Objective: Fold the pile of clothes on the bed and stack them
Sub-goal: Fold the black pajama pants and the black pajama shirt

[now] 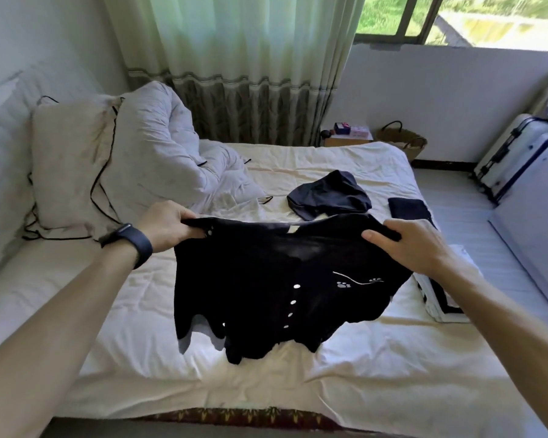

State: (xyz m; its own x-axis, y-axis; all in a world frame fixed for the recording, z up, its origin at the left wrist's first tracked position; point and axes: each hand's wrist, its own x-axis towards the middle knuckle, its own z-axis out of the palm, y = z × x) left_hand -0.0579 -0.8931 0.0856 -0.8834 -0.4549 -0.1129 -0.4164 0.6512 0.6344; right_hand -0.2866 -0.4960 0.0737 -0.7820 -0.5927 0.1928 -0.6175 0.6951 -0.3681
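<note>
A black buttoned shirt (260, 279) with white buttons and a small paw-print design hangs above the bed (361, 374), its hem brushing the cream sheet. My left hand (168, 224) grips its left shoulder, and my right hand (408, 245) grips its right shoulder. Behind it lies a crumpled dark garment (329, 194). A folded dark piece (408, 208) sits at the right edge of the bed. A stack of folded white and black clothes (437, 295) rests near my right forearm.
A pillow (73, 165) and a bunched white duvet (159, 147) fill the head of the bed at left. A suitcase (516, 156) and a woven basket (402, 140) stand on the floor at right. Curtains (250, 74) hang behind the bed.
</note>
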